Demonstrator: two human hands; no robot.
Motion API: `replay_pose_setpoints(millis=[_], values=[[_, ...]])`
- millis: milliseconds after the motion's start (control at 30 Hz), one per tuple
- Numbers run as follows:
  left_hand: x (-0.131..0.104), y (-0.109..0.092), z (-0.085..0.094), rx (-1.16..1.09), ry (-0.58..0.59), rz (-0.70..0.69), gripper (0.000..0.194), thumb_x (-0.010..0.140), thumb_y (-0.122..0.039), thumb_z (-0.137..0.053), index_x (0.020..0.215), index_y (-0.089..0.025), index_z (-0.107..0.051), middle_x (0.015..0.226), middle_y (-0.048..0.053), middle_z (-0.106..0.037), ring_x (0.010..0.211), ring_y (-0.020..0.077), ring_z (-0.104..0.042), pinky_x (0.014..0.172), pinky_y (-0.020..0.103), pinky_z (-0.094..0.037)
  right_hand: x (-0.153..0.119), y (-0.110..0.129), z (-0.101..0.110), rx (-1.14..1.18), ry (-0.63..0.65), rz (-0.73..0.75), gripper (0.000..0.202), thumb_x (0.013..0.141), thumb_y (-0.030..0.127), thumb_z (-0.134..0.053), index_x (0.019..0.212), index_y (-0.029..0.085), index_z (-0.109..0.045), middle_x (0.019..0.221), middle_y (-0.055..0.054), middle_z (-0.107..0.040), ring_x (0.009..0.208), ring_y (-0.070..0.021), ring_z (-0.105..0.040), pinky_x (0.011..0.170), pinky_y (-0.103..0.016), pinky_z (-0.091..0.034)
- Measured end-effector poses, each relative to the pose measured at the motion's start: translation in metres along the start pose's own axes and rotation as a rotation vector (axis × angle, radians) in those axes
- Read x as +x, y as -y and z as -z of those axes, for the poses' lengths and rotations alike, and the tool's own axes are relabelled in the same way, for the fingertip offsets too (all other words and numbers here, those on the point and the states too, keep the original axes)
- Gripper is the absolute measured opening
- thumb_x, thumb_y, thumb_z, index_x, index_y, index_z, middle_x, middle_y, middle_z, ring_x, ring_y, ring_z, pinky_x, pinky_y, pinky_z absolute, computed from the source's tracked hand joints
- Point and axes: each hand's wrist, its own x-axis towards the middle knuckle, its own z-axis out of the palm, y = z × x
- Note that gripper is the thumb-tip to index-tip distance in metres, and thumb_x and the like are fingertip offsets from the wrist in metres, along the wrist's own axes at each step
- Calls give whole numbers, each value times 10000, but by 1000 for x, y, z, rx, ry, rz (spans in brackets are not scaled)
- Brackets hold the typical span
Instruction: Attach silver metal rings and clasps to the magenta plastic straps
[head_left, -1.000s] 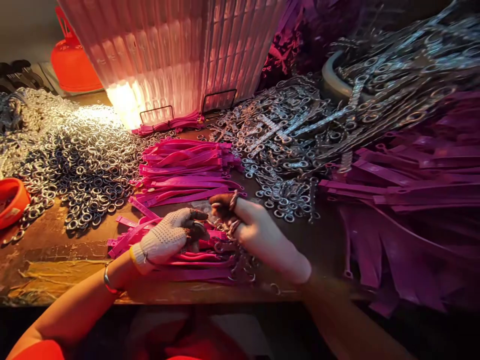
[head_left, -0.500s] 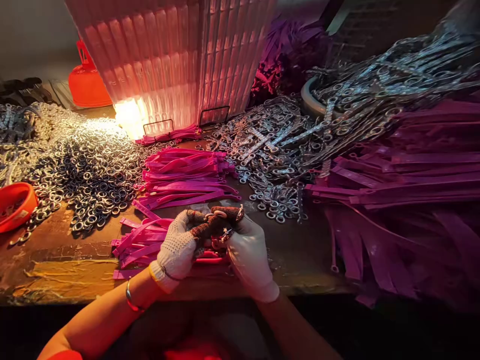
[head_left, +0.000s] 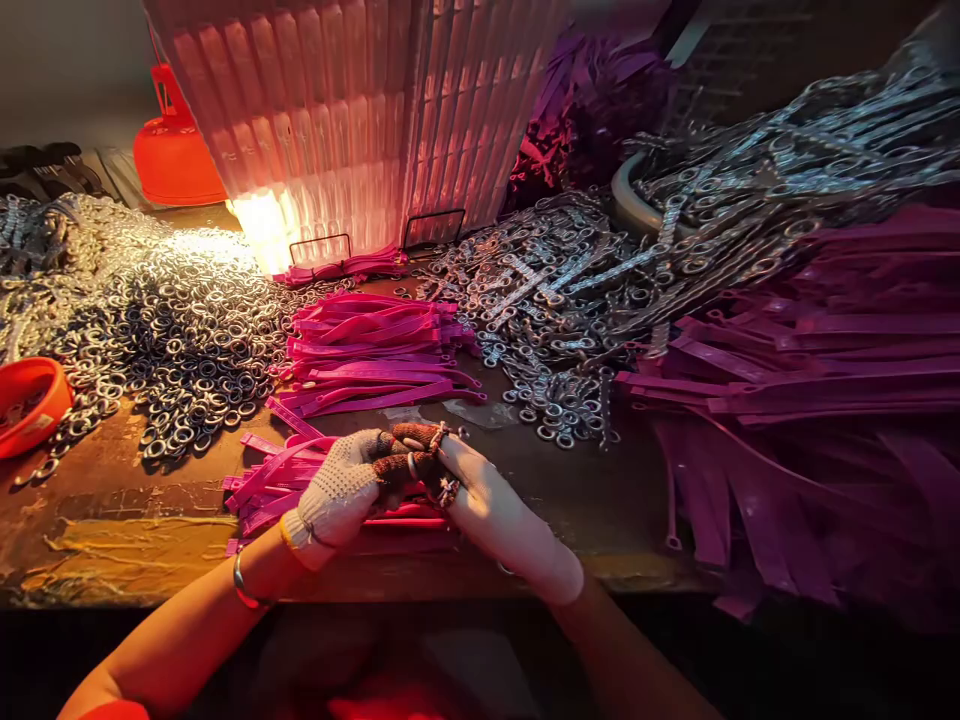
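Note:
My left hand [head_left: 334, 490], in a dotted white glove with dark-stained fingers, is closed at the table's near side. Pinched at its fingertips is a small metal ring [head_left: 412, 466]. My right hand [head_left: 502, 510], also gloved in white with dark fingertips, is closed against the left one; its curled fingers hide most of what it grips. Pink straps [head_left: 281, 480] lie beneath and left of my hands, partly covered by them. Just beyond, more pink straps [head_left: 375, 350] form a neat stack.
At left are a heap of metal rings [head_left: 195, 340] and a red bowl [head_left: 34, 405]. A red lamp [head_left: 176, 150] stands behind. Translucent ribbed panels [head_left: 360, 130] rise at the back. Metal bands [head_left: 555, 260] and purple straps [head_left: 810, 370] crowd the right.
My hands have shifted slightly left, and the right wrist has swung outward to the right. The ring has turned and moved left between the fingertips. The view has shifted a little.

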Motion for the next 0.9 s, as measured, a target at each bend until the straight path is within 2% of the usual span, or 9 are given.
replay_pose_setpoints(millis=[67,233,367,433,533,600,700,767,900], values=[[3,3,-1,-42,34,30,389,747,-492,-738,687,-150,-561,494,-39,-497,391,51,-380,367,171,-253,0,-2,2,-139,12,70,314,904,203,-452,1137,202,-662,1106,-92,-672,1055,-229,-599,978,-386,-467],[4,4,-2,-194,123,171,336,805,-477,-623,753,-147,-587,495,-47,-464,378,46,-307,356,179,-187,-3,-8,6,-603,-20,91,203,796,133,-506,934,144,-656,906,-119,-680,824,-235,-607,751,-331,-467],[-3,0,4,118,121,-4,334,869,-484,-621,818,-157,-577,564,-33,-529,431,53,-394,406,171,-275,-6,-4,7,-884,16,147,133,727,117,-536,802,162,-636,761,-95,-660,699,-205,-557,643,-298,-372],[-5,-1,5,229,130,-22,314,895,-450,-603,778,-163,-549,579,-26,-540,450,55,-419,415,166,-287,-6,1,9,-899,17,144,80,708,135,-538,719,180,-604,669,-59,-621,619,-171,-502,593,-291,-308],[-4,-3,2,139,176,146,332,900,-454,-558,720,-183,-490,529,-39,-488,392,60,-375,360,171,-233,-6,9,15,-819,68,160,95,706,201,-555,613,196,-537,546,-3,-537,507,-127,-380,544,-299,-221],[0,-8,-3,53,173,240,308,877,-452,-574,736,-192,-486,519,-54,-462,363,54,-328,335,169,-202,-6,13,19,-818,94,216,151,740,253,-561,602,197,-532,525,2,-526,489,-123,-353,542,-310,-192],[15,-20,-11,-41,175,259,276,840,-423,-613,744,-195,-493,530,-72,-423,368,43,-280,328,158,-180,-9,9,20,-896,-34,269,224,837,308,-533,656,185,-583,566,-35,-575,512,-142,-412,555,-325,-192],[31,-28,-13,-20,202,225,264,822,-416,-636,753,-190,-519,533,-71,-427,378,43,-284,336,158,-190,-12,-2,20,-871,-151,214,280,903,326,-497,692,177,-606,586,-50,-599,525,-153,-458,554,-318,-224],[64,-37,4,305,152,91,267,820,-428,-643,782,-165,-613,505,-50,-470,396,64,-341,379,180,-243,-5,-35,30,-690,-299,19,256,935,246,-441,821,182,-661,721,-66,-675,662,-191,-579,618,-293,-369]])
